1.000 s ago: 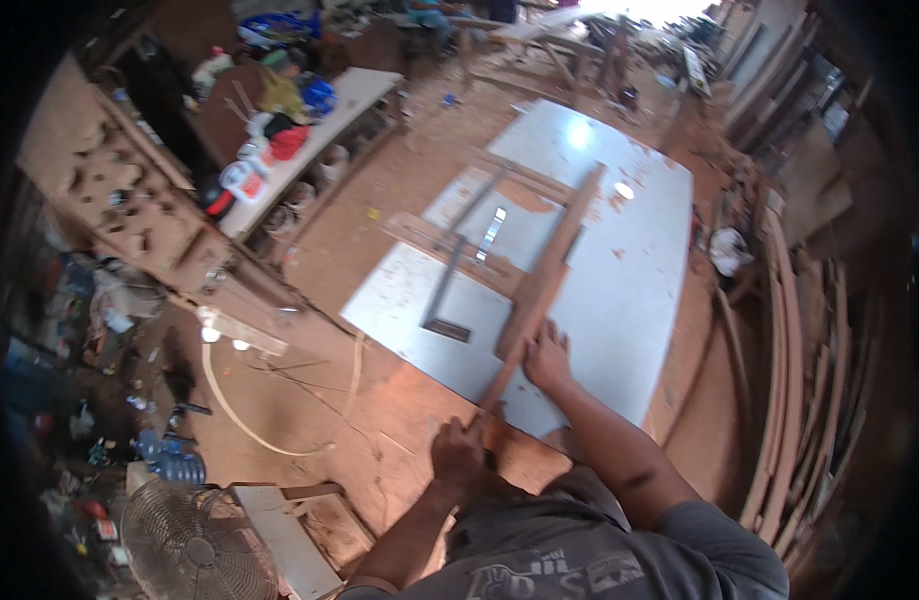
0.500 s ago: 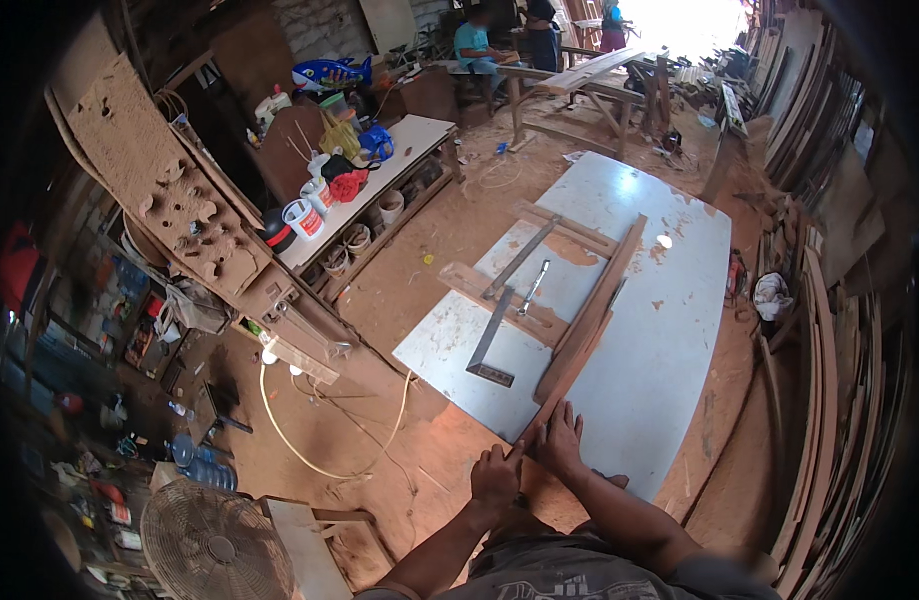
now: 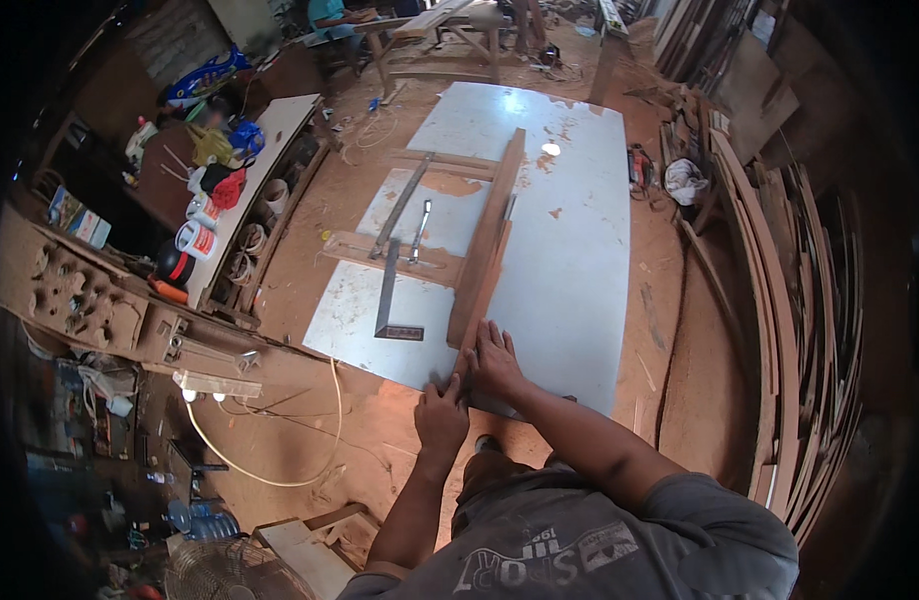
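A long brown wooden plank (image 3: 488, 235) lies lengthwise on a white-topped table (image 3: 570, 290). Along its right side runs a thinner wooden strip (image 3: 496, 268), whose near end reaches the table's front edge. My left hand (image 3: 442, 415) is closed at that near end, fingertips partly hidden. Just beyond it, my right hand (image 3: 496, 362) rests on the strip with its fingers stretched forward. Left of the plank are a try square (image 3: 392, 300), a wrench (image 3: 421, 232) and a flat dark bar (image 3: 404, 203). They lie on or beside two slotted wooden crosspieces (image 3: 350, 246).
A bench (image 3: 292, 125) with white buckets (image 3: 196, 239) and bags stands at the left. Lumber (image 3: 755, 290) leans along the right side. A pale cable (image 3: 270, 484) loops over the dusty floor, and a fan (image 3: 225, 572) stands at lower left. One person (image 3: 330, 18) sits far back.
My view has swung, so the table and both hands appear farther left and higher. The hands keep about the same place at the strip's near end.
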Tool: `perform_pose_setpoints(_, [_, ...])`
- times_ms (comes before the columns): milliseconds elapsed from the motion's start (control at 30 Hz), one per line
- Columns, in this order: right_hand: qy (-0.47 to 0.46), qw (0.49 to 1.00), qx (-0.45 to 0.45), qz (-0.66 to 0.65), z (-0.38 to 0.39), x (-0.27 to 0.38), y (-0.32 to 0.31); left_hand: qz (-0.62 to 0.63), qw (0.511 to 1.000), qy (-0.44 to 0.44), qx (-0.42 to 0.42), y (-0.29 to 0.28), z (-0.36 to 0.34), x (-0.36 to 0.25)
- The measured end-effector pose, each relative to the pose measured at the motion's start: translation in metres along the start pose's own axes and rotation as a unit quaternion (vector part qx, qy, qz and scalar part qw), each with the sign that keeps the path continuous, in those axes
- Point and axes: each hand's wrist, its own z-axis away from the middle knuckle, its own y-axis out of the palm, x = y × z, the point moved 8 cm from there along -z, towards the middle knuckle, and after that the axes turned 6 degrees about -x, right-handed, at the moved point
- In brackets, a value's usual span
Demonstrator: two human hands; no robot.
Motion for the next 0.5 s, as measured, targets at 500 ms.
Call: perform_pose_setpoints(500, [-0.001, 1.000, -0.006, -0.028, -0.017, -0.006, -0.017, 0.676, 0.360, 0.619, 0.174, -0.366, 0.071, -0.192])
